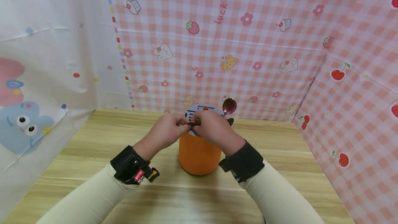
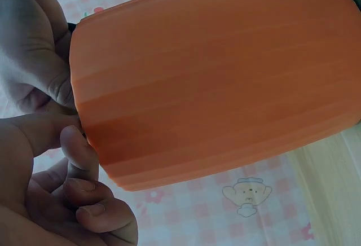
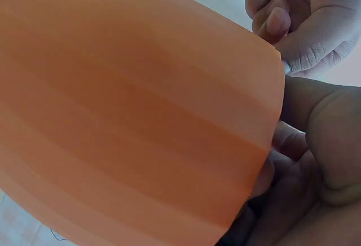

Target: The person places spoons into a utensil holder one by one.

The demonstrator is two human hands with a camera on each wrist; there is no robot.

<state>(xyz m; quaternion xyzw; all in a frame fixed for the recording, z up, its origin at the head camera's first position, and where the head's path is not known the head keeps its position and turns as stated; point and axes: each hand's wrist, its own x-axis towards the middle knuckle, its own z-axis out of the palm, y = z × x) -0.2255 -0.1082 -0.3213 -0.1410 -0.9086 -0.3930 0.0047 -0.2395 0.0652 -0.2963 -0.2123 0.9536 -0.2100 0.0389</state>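
Observation:
An orange utensil holder [image 1: 199, 156] stands upright on the wooden table, with a light-blue slotted lid [image 1: 203, 107] on top. My left hand [image 1: 167, 130] and right hand [image 1: 214, 126] meet above the near rim of that lid. Between their fingertips they pinch a small, thin dark brown piece [image 1: 195, 123], whose kind cannot be made out. A spoon [image 1: 229, 106] with a shiny purplish bowl pointing up sticks out at the holder's right side. In the left wrist view, the left hand's outer fingers [image 2: 101, 209] curl beside the orange wall.
A second dark utensil end [image 1: 230, 121] shows just behind the right hand. The wooden tabletop [image 1: 149, 196] runs back to a pink checked cloth [image 1: 199, 61] at the rear and right. A white printed cloth [image 1: 62, 61] hangs on the left.

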